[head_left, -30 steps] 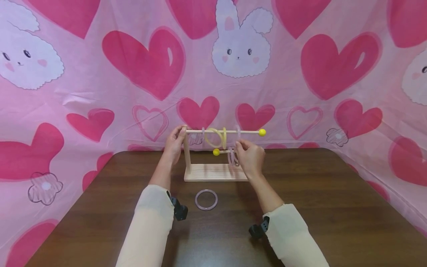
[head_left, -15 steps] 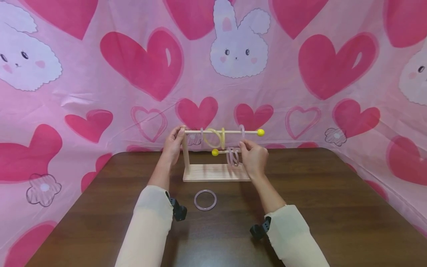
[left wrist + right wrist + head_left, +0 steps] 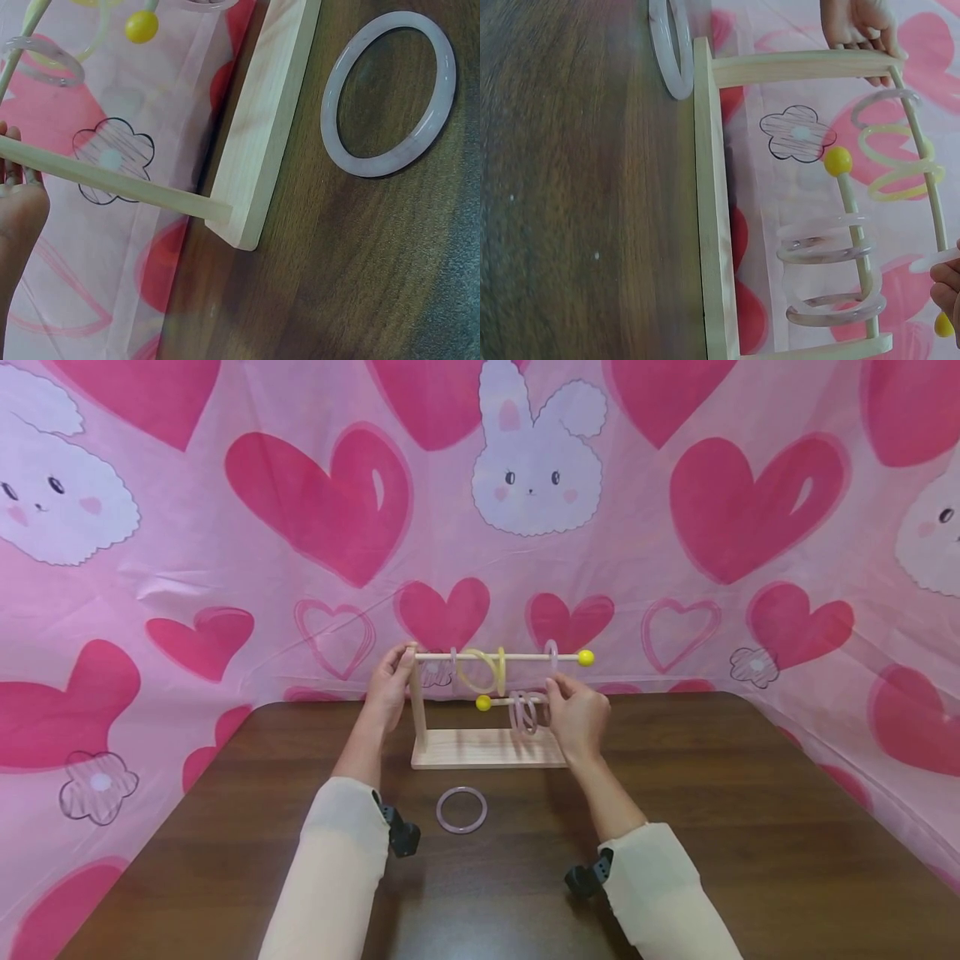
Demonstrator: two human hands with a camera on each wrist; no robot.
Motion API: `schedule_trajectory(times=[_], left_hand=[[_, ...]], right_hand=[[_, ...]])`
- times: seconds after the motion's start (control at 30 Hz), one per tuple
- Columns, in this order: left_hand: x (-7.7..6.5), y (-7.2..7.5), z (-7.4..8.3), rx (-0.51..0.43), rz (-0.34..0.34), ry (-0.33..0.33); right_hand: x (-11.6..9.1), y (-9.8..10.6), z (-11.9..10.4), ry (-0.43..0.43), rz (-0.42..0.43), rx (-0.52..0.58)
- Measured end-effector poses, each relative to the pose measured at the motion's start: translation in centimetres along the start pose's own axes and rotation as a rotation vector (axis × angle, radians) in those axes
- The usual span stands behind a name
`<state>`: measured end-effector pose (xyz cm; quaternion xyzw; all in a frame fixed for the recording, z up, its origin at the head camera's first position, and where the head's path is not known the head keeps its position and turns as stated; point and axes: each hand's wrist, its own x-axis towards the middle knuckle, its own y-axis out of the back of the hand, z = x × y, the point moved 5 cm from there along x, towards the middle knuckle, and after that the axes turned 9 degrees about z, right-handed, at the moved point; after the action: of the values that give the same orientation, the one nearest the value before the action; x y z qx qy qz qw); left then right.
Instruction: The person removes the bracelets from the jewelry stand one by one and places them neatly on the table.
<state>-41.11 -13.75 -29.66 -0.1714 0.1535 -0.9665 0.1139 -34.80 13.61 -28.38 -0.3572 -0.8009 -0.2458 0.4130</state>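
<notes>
A light wooden bangle stand (image 3: 487,750) is on the table, with an upper rod and a shorter lower rod, each tipped by a yellow ball. At the top of its left post, my left hand (image 3: 390,689) grips the wood. My right hand (image 3: 579,718) pinches a pale lilac bangle (image 3: 552,648) that circles the upper rod near the ball end (image 3: 586,658). Further left on that rod hang two yellow bangles (image 3: 900,185) and another lilac bangle (image 3: 885,105). Several pale bangles (image 3: 832,319) hang on the lower rod, beside my right hand in the head view.
One loose lilac bangle (image 3: 462,810) lies flat on the dark wooden table (image 3: 480,893), in front of the stand's base and between my forearms. Behind the table hangs a pink cloth (image 3: 442,552) printed with hearts and rabbits.
My right hand has shifted right, sliding the pinched bangle along the upper rod closer to the yellow ball. The left hand keeps its grip on the post.
</notes>
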Motion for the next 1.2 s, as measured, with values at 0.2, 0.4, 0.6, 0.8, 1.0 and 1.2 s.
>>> schedule_trajectory(times=[0.2, 0.4, 0.6, 0.8, 1.0, 1.2], left_hand=[[0.0, -0.1, 0.1, 0.015, 0.003, 0.005], [0.0, -0.1, 0.0, 0.022, 0.005, 0.01], [-0.1, -0.1, 0.1, 0.005, 0.0, 0.005], [0.0, -0.1, 0.0, 0.011, 0.001, 0.005], [0.0, 0.0, 0.0, 0.006, 0.002, 0.008], [0.0, -0.1, 0.0, 0.009, 0.004, 0.007]], right_hand=[[0.3, 0.4, 0.1, -0.006, 0.016, 0.005], [0.7, 0.5, 0.3, 0.014, 0.026, -0.013], [1.0, 0.8, 0.6, 0.022, 0.029, -0.035], [1.2, 1.1, 1.0, 0.015, 0.034, -0.05], [1.5, 1.4, 1.4, 0.011, 0.04, -0.057], [1.8, 1.7, 1.7, -0.004, 0.043, -0.065]])
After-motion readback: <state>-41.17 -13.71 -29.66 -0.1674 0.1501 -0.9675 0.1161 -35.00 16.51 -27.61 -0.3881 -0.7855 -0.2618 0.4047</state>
